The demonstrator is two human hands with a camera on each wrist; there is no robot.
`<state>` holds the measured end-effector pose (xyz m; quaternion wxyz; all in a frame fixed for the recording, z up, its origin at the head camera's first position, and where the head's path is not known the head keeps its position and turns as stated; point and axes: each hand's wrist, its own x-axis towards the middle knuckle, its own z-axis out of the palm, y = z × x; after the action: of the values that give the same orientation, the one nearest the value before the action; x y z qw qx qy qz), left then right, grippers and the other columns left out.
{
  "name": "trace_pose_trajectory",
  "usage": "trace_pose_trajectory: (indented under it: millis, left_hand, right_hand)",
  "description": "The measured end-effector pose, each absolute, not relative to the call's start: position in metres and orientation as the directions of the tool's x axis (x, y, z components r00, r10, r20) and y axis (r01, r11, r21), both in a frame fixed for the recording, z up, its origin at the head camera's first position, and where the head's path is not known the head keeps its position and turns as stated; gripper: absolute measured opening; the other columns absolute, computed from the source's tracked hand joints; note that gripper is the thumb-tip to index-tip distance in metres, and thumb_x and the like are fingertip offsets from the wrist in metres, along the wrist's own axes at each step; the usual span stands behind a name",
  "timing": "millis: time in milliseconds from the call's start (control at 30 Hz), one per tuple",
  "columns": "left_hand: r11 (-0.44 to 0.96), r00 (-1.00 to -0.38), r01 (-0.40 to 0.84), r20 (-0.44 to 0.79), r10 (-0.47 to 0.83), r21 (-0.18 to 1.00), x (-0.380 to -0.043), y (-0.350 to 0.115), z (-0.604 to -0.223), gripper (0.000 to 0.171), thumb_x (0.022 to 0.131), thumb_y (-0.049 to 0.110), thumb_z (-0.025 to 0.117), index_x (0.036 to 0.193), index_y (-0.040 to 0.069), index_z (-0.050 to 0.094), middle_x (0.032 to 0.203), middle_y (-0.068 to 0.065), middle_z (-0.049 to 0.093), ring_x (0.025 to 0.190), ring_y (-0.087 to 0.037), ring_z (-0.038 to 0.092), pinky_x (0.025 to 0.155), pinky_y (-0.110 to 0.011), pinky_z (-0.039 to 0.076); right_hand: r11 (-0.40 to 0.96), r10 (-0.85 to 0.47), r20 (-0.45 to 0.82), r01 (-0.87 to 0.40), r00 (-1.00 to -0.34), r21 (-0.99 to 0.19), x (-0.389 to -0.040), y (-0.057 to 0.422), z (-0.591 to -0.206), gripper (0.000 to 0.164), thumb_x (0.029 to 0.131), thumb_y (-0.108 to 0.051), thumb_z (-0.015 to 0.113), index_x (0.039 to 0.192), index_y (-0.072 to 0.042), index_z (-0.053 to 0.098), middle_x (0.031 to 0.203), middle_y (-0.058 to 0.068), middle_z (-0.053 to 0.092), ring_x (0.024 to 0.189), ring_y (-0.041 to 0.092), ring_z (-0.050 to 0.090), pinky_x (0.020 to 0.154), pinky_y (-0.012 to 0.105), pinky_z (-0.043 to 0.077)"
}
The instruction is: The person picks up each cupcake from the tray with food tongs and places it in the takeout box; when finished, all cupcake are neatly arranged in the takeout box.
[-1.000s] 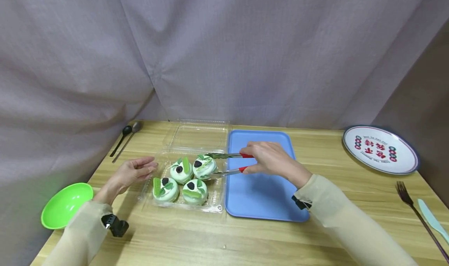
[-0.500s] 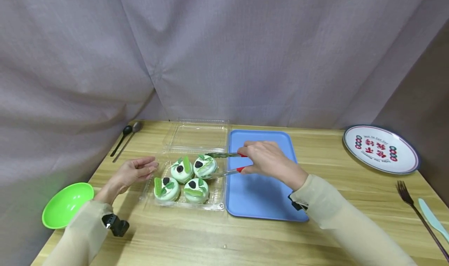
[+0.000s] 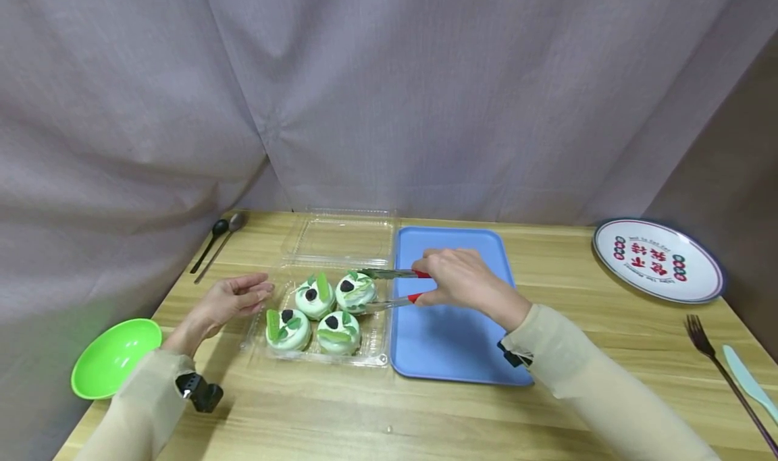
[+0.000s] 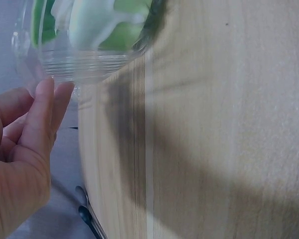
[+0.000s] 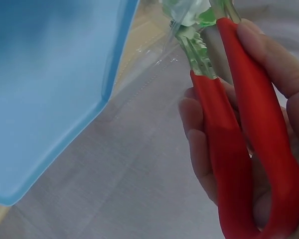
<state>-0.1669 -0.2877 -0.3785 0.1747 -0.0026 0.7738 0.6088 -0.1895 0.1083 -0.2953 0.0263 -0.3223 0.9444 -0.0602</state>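
Observation:
My right hand (image 3: 469,277) grips a pair of tongs (image 3: 398,273) by the red handles, thumb on one arm and fingers on the other. The tongs' metal tips lie on either side of the back right green-and-white cream cake (image 3: 358,291), topped with a dark berry and leaves. It sits with several similar cakes in a clear plastic container (image 3: 371,361), whose lid (image 3: 346,239) lies folded back. My left hand (image 3: 227,302) is at the container's left side; in the left wrist view its nearly straight fingertips (image 4: 46,87) touch the ridged clear wall.
A blue tray (image 3: 456,343) lies just right of the container, under my right hand. At the left are a green bowl (image 3: 117,358) and two spoons (image 3: 220,226). To the right lie a printed white plate (image 3: 659,258), a fork (image 3: 702,339) and a pale knife (image 3: 747,380).
My right hand and the tongs have shifted slightly left, the tips a little farther along the back right cake. The left hand and the container have stayed about where they were.

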Motion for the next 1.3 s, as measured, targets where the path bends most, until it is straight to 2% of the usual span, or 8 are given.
trace_pose_trajectory:
  millis: [167, 433, 633, 933, 1300]
  left_hand:
    - [0.255, -0.939, -0.211, -0.269, 0.216, 0.943, -0.167, -0.289, -0.379, 0.061, 0.098, 0.001, 0.052, 0.146, -0.018, 0.020, 0.146, -0.038, 0.033, 0.097, 0.008, 0.062, 0.087, -0.015, 0.057]
    - [0.248, -0.938, -0.212, -0.268, 0.219, 0.945, -0.169, -0.289, -0.378, 0.061, 0.097, -0.001, 0.052, 0.146, -0.018, 0.019, 0.144, -0.036, 0.040, 0.095, 0.008, 0.062, 0.085, -0.014, 0.058]
    - [0.242, -0.938, -0.210, -0.265, 0.222, 0.947, -0.169, -0.289, -0.378, 0.061, 0.097, -0.001, 0.052, 0.146, -0.018, 0.019, 0.144, -0.036, 0.040, 0.095, 0.008, 0.063, 0.084, -0.013, 0.057]
    - [0.245, -0.934, -0.223, -0.279, 0.225, 0.944, -0.168, -0.288, -0.377, 0.061, 0.098, -0.001, 0.051, 0.146, -0.018, 0.018, 0.146, -0.037, 0.037, 0.096, 0.007, 0.062, 0.085, -0.014, 0.057]
    - [0.260, -0.937, -0.220, -0.278, 0.213, 0.940, -0.168, -0.288, -0.379, 0.059, 0.098, 0.001, 0.050, 0.147, -0.017, 0.020, 0.147, -0.038, 0.032, 0.096, 0.008, 0.062, 0.087, -0.014, 0.057]
  right_hand:
    - [0.789, -0.609, -0.013, -0.604, -0.793, -0.114, -0.189, 0.105, -0.293, 0.026, 0.073, -0.035, 0.085, 0.081, -0.018, 0.067, 0.076, -0.005, 0.058, 0.060, 0.010, 0.047, 0.046, 0.024, 0.034]
    - [0.796, -0.602, -0.015, -0.597, -0.799, -0.100, -0.186, 0.104, -0.291, 0.028, 0.072, -0.036, 0.085, 0.081, -0.017, 0.066, 0.077, -0.004, 0.059, 0.060, 0.011, 0.047, 0.047, 0.025, 0.035]
    - [0.795, -0.603, -0.011, -0.600, -0.798, -0.087, -0.184, 0.103, -0.290, 0.028, 0.072, -0.035, 0.086, 0.082, -0.017, 0.066, 0.079, -0.004, 0.061, 0.061, 0.012, 0.048, 0.048, 0.026, 0.036]
    - [0.780, -0.626, 0.042, -0.625, -0.779, 0.037, -0.176, 0.096, -0.294, 0.036, 0.072, -0.036, 0.086, 0.098, -0.016, 0.071, 0.079, -0.005, 0.060, 0.065, 0.018, 0.056, 0.047, 0.030, 0.042]
    - [0.789, -0.609, 0.081, -0.613, -0.789, -0.037, -0.174, 0.105, -0.297, 0.042, 0.070, -0.035, 0.088, 0.101, -0.013, 0.072, 0.080, -0.003, 0.061, 0.064, 0.012, 0.056, 0.047, 0.025, 0.041]
